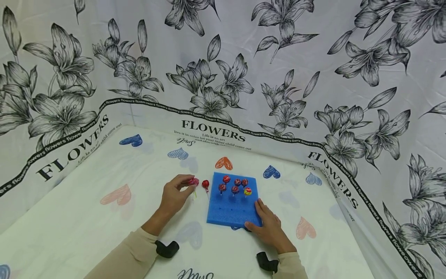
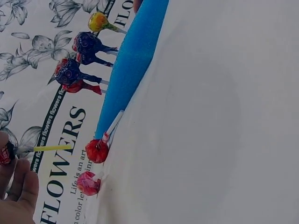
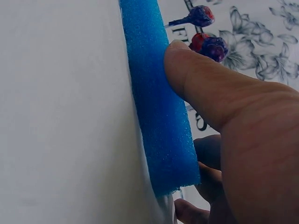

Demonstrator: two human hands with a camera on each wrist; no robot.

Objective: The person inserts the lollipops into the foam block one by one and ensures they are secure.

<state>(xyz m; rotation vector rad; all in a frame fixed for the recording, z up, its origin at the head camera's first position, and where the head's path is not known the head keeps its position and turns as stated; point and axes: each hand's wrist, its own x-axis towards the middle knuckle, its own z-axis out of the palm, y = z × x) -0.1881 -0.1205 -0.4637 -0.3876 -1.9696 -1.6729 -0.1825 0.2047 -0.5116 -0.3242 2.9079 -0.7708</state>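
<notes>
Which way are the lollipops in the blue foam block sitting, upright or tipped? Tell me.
Upright. The six lollipops stand with sticks pushed into the blue foam block, heads up; the left wrist view shows them sticking straight out.

left hand (image 2: 16, 196): cut by frame edge, grip on lollipop (image 2: 5, 153) mostly hidden | right hand (image 3: 233, 135): fingertips hidden behind foam block (image 3: 159, 107)

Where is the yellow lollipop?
In the head view, the yellow lollipop stands in the blue foam block, at the right end of the front row, beyond the right hand.
</notes>
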